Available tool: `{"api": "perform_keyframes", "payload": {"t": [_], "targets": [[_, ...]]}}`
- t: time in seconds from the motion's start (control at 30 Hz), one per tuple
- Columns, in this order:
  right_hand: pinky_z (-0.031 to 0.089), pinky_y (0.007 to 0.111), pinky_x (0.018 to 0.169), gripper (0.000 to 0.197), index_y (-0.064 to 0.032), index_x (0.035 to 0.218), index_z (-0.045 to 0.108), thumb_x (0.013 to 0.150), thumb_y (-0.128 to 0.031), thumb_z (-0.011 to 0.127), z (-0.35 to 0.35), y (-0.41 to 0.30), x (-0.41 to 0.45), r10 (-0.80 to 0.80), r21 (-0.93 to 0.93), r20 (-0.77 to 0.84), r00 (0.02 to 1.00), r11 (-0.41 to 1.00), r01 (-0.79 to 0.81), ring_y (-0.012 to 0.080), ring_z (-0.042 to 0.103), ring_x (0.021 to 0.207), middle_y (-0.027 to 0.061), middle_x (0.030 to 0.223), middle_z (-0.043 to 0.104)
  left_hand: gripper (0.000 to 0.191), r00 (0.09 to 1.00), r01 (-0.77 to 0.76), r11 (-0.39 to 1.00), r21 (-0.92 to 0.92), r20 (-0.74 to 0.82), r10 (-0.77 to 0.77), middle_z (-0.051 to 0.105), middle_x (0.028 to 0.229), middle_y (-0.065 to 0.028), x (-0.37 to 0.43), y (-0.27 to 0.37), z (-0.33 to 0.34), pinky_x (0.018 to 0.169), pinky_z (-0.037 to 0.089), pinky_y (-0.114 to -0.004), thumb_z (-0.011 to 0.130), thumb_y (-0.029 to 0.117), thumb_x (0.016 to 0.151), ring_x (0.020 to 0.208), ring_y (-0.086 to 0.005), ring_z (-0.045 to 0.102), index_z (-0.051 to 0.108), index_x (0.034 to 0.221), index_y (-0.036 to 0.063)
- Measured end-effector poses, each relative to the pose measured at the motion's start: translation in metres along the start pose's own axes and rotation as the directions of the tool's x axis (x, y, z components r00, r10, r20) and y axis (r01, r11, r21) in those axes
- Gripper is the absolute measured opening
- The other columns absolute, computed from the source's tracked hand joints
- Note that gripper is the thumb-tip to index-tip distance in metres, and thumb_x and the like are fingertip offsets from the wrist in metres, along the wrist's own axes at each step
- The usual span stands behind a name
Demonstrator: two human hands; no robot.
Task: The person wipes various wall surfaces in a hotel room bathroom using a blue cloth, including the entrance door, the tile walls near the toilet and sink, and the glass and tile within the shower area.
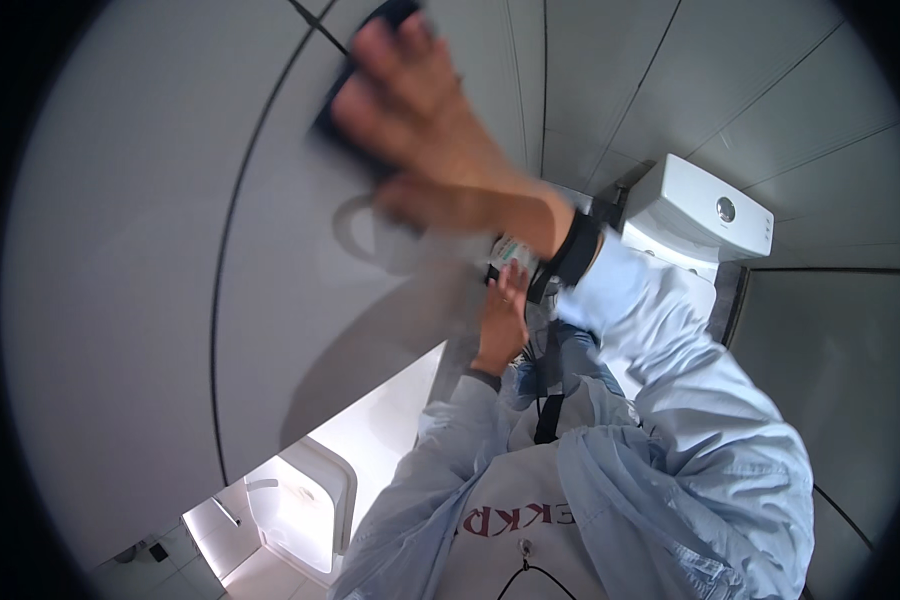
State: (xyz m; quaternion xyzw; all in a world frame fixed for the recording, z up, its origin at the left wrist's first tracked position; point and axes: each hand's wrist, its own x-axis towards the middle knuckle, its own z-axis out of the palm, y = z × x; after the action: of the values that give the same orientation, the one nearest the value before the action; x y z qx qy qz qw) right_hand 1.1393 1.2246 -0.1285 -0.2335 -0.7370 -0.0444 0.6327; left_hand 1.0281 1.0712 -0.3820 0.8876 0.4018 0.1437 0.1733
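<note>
My right hand (427, 127), blurred by motion, spreads its fingers over a dark flat pad or cloth (352, 135) against a pale grey wall panel (135, 247). Whether the pad is soft or stiff cannot be made out. Below the right forearm, my left hand (504, 322) has its fingers around a small container (511, 251) with a white label that bears writing. The right wrist hides part of this container. A black band (576, 244) circles the right wrist.
To the right stands a white toilet with its cistern (709, 206) and round flush button. Past the panel's lower edge is a white urinal (300, 517). Grey wall panels (765, 97) with dark seams enclose the space. Dark straps or cables hang near my legs.
</note>
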Motion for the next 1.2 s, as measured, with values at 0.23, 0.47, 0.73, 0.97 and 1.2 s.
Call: {"api": "perform_keyframes", "payload": {"t": [0.23,0.47,0.73,0.97,1.2], "targets": [[0.002,0.039,0.112,0.068,-0.0066,0.146,0.003,0.097,-0.048,0.025,-0.076,0.176,0.033,0.182,-0.132,0.06,0.981,0.976,-0.173,0.03,-0.002,0.14,0.014,0.152,-0.001,0.061,0.998,-0.013,0.996,-0.084,0.055,0.017,0.027,0.145,-0.0187,0.026,0.018,-0.013,0.108,0.022,-0.047,0.044,0.004,0.075,0.135,-0.0335,0.025,0.035,0.135,-0.0018],[0.0,0.039,0.112,0.07,-0.0092,0.146,0.002,0.096,-0.052,0.023,-0.069,0.248,-0.019,0.626,0.045,-0.153,0.764,0.777,-0.628,0.0269,-0.006,0.14,0.0136,0.152,-0.003,0.056,0.999,0.026,0.974,-0.224,0.05,-0.015,0.027,0.144,-0.02,0.023,0.028,-0.049,0.107,0.023,-0.051,0.045,0.007,0.083,0.136,-0.0347,0.023,0.032,0.137,0.0021],[0.002,0.048,0.111,0.056,-0.0274,0.138,0.026,0.088,-0.047,0.043,0.032,-0.027,-0.085,0.338,0.048,-0.053,0.94,0.941,-0.335,0.03,0.005,0.139,0.0073,0.15,0.014,0.058,0.811,-0.066,0.983,0.168,-0.565,0.151,0.033,0.142,-0.0167,-0.026,0.067,-0.158,0.107,0.024,-0.049,0.039,0.02,0.088,0.13,-0.0332,0.035,0.024,0.141,0.0046],[0.002,0.05,0.112,0.052,-0.0426,0.136,0.034,0.086,-0.048,0.049,0.072,-0.116,-0.167,0.155,-0.066,0.082,0.985,0.986,-0.15,0.0261,0.011,0.139,-0.0046,0.15,0.021,0.042,0.812,-0.191,0.933,0.303,-0.485,0.324,0.042,0.135,-0.0141,-0.046,0.064,-0.174,0.109,0.02,-0.047,0.038,0.014,0.09,0.133,-0.0326,0.029,0.042,0.131,0.008],[0.003,0.051,0.111,0.062,-0.0207,0.145,0.02,0.09,-0.037,0.045,0.014,0.054,-0.126,0.387,0.051,0.013,0.922,0.921,-0.387,0.037,0.004,0.139,0.0093,0.153,0.005,0.05,0.971,-0.092,0.992,-0.082,-0.227,0.071,0.03,0.142,-0.0245,-0.035,0.021,-0.072,0.106,0.019,-0.057,0.049,0.01,0.083,0.132,-0.0434,0.026,0.038,0.132,0.0031]]}}
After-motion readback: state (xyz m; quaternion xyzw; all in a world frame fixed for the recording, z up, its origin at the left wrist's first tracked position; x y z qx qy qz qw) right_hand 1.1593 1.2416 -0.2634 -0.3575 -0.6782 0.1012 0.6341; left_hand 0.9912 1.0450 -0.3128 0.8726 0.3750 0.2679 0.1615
